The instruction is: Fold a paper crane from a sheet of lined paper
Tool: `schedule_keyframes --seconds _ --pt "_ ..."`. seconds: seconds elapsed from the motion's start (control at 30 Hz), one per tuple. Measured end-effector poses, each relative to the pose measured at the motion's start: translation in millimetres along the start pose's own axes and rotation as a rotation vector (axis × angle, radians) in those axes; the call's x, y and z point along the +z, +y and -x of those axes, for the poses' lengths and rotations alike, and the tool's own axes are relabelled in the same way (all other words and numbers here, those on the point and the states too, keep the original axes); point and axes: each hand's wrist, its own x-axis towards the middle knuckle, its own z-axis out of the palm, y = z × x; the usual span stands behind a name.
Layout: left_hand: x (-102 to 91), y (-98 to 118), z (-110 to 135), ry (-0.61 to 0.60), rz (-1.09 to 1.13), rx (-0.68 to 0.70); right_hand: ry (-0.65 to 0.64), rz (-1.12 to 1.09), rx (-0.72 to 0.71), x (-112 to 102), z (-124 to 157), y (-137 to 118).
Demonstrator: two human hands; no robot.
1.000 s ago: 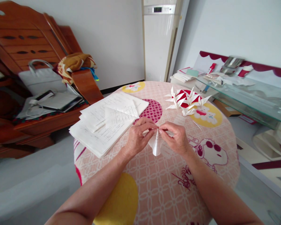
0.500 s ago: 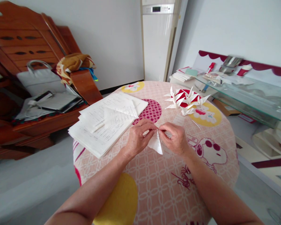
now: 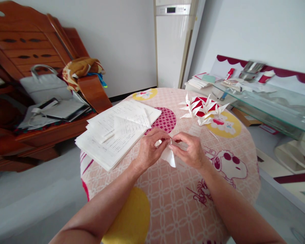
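Note:
A small folded piece of white paper (image 3: 169, 157) hangs between my hands above the round table. My left hand (image 3: 153, 146) pinches its upper edge between thumb and fingers. From the other side my right hand (image 3: 189, 149) grips the paper's top corner, thumb and forefinger close together around it. The fingers partly cover the folds. Beyond my hands, several white origami cranes (image 3: 202, 110) stand in a cluster at the far right of the table. To the left lies a stack of printed paper sheets (image 3: 112, 145), with a diagonally folded sheet (image 3: 130, 122) on top.
A patterned pink cloth (image 3: 165, 203) covers the table, and a thin paper strip (image 3: 214, 136) lies on it. At the right is a glass shelf (image 3: 269, 105) holding bowls and papers. A wooden bench (image 3: 53, 135) with a grey bag (image 3: 42, 84) stands left.
My right fingers have shifted slightly on the paper's top, thumb and forefinger a little further apart. The paper's lower flap has turned slightly. My left hand stays in nearly the same place.

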Motion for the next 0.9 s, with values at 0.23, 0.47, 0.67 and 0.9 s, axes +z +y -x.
schedule_keyframes --seconds 0.23,0.47,0.67,0.9 --pt "-1.6 1 -2 -0.002 0.073 -0.011 0.011 -0.036 0.047 3 2 7" --pt "-4.4 0 -3 -0.062 0.132 -0.072 0.038 -0.070 0.082 3 2 8" --pt "-6.3 2 -3 -0.127 0.098 -0.120 0.066 -0.102 0.104 4 1 8" --pt "-0.1 1 0 -0.080 0.245 -0.256 0.129 -0.126 0.118 6 1 11"
